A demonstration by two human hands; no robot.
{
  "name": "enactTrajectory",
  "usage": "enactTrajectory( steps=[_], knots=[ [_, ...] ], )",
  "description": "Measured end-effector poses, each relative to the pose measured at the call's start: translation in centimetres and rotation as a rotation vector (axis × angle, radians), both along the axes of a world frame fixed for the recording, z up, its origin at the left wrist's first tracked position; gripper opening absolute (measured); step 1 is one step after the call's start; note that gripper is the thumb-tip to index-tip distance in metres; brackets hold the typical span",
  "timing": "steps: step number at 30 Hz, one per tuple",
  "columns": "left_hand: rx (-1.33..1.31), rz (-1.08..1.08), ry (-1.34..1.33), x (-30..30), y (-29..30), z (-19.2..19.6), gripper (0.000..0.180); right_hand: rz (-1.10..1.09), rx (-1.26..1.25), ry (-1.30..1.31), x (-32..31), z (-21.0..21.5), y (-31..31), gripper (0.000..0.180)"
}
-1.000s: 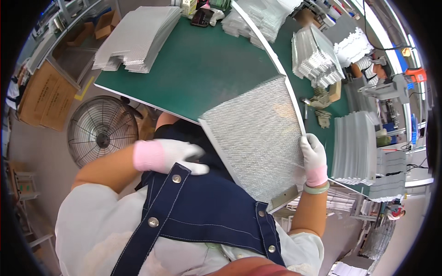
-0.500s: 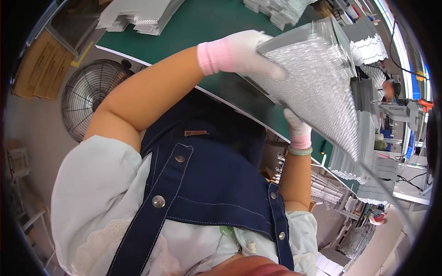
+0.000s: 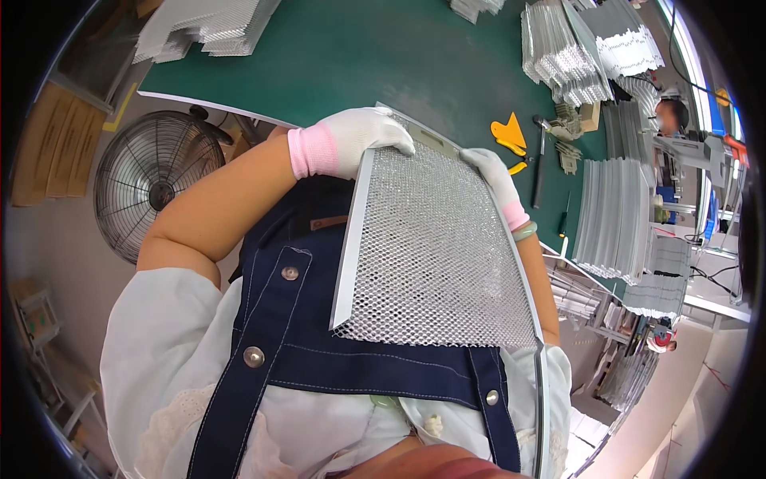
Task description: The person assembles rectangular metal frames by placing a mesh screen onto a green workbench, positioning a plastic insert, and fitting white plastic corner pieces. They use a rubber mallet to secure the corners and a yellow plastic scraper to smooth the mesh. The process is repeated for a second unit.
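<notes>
Grasping the mesh panel [image 3: 439,255] near its eleven-o'clock corner, the gloved left hand [image 3: 363,144] had its fingers curled over the top. The gloved right hand [image 3: 493,176] was closed on the panel's edge at one o'clock. Between these two grips, the silver panel lay tilted before the person's navy apron [image 3: 271,343], its far end toward the green table [image 3: 359,68]; whether that end rested on the tabletop was hard to tell. A pale metal rail [image 3: 351,247] bordered the panel's nine-o'clock side, and a long thin strip [image 3: 543,415] ran down from its right edge toward five o'clock.

Beyond the right hand, at one o'clock on the table, lay a flat yellow tool [image 3: 508,130] near yellow-handled pliers [image 3: 517,168]. A dark-handled hammer [image 3: 539,164] lay just beside them, and a screwdriver [image 3: 566,215] sat between two and three o'clock. Farther out, a tall stack of panels [image 3: 613,215] stood toward three o'clock, a mesh stack [image 3: 211,25] toward half past ten, and a round floor fan [image 3: 159,191] between nine and ten.
</notes>
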State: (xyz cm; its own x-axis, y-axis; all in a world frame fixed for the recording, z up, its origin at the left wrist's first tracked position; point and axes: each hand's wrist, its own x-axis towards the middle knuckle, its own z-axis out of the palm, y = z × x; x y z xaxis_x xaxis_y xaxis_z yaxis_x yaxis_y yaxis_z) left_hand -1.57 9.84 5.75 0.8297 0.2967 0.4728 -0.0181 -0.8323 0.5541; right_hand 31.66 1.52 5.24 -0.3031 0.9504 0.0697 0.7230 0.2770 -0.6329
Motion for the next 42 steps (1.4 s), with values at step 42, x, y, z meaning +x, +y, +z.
enactTrajectory(
  steps=[42],
  knots=[
    [-0.693,0.136,-0.504,8.5,10.3,20.1,0.027,-0.336,0.377,0.854,0.5,18.9,4.7,0.026]
  ],
)
